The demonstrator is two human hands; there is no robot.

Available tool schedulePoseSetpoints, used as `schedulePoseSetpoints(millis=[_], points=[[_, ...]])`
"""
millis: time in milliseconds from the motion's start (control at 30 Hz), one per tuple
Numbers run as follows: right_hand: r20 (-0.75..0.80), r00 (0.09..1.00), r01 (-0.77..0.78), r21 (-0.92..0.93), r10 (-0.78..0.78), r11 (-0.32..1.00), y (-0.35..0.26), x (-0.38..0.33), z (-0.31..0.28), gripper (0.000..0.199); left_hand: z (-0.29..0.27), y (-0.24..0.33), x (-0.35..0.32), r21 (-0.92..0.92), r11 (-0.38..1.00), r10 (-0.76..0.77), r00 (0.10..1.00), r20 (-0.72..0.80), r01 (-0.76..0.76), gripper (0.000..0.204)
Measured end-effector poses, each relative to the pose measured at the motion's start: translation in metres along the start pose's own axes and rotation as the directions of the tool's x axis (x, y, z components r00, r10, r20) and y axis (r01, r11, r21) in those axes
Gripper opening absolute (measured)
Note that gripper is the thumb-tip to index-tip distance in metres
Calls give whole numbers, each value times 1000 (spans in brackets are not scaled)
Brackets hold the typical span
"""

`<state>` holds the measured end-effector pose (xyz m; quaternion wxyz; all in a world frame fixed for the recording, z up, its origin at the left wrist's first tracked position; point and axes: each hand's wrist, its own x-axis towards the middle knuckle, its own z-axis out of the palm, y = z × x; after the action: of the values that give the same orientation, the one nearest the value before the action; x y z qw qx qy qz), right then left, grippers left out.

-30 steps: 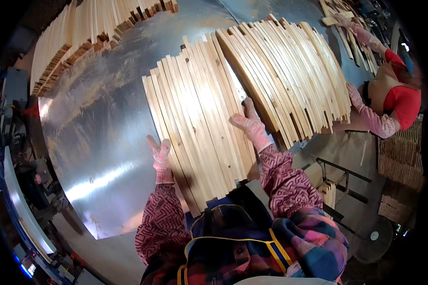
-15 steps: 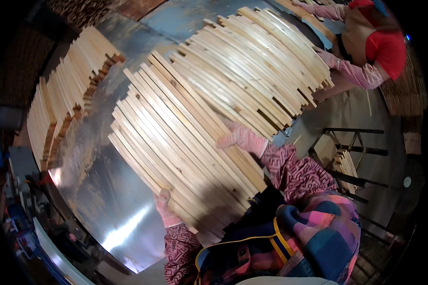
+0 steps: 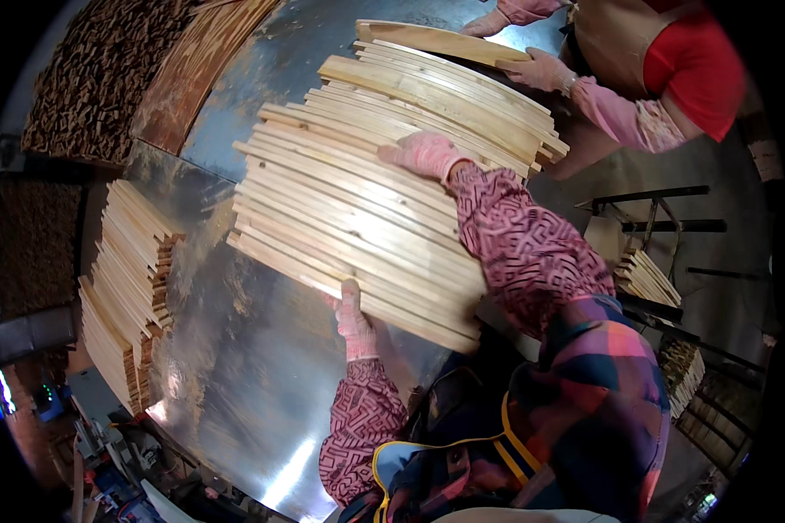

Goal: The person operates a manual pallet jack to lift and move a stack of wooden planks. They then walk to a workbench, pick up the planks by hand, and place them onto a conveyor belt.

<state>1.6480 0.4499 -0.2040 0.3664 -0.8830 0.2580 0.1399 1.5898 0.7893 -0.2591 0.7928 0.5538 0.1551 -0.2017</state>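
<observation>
A row of pale wooden strips (image 3: 323, 205), laid side by side with uneven ends, lies on the metal table between my hands. My left hand (image 3: 355, 321), in a pinkish glove, is closed on the row's near edge, thumb on top and other fingers mostly hidden. Across the row, my gloved right hand (image 3: 426, 155) grips the far side, its fingers bent over the outer strips. Just beyond it lies a second batch of strips (image 3: 427, 91), close against the first.
A co-worker's gloved hands hold a curved-looking board (image 3: 440, 44) at the far side. Stacked strips (image 3: 126, 279) stand on the left of the metal table (image 3: 227, 349). A large pile of wood pieces (image 3: 105, 74) is at the far left; a black metal frame (image 3: 663, 222) stands right.
My hands have moved the near row away from me and turned it, closing it up to the far batch. The co-worker's hands have shifted onto the far board. The view has turned too.
</observation>
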Motion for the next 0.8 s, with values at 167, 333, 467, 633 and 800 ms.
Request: schedulePoseSetpoints(millis=[167, 333, 467, 633, 800], points=[[-229, 968, 216, 571, -100, 792, 64, -89, -10, 58, -12, 2, -2, 84, 989, -126, 992, 2, 125, 75], [-316, 652, -234, 781, 690, 579, 205, -168, 13, 39, -24, -8, 4, 41, 992, -121, 990, 77, 118, 77], [-293, 826, -147, 714, 482, 685, 165, -153, 31, 41, -26, -11, 8, 48, 993, -113, 989, 93, 109, 71], [-406, 768, -403, 295, 495, 866, 230, -112, 66, 80, -2, 6, -6, 61, 987, -144, 989, -28, 146, 90], [-319, 827, -356, 339, 462, 871, 157, -147, 60, 74, -17, 1, 2, -4, 997, -83, 996, -18, 83, 92]])
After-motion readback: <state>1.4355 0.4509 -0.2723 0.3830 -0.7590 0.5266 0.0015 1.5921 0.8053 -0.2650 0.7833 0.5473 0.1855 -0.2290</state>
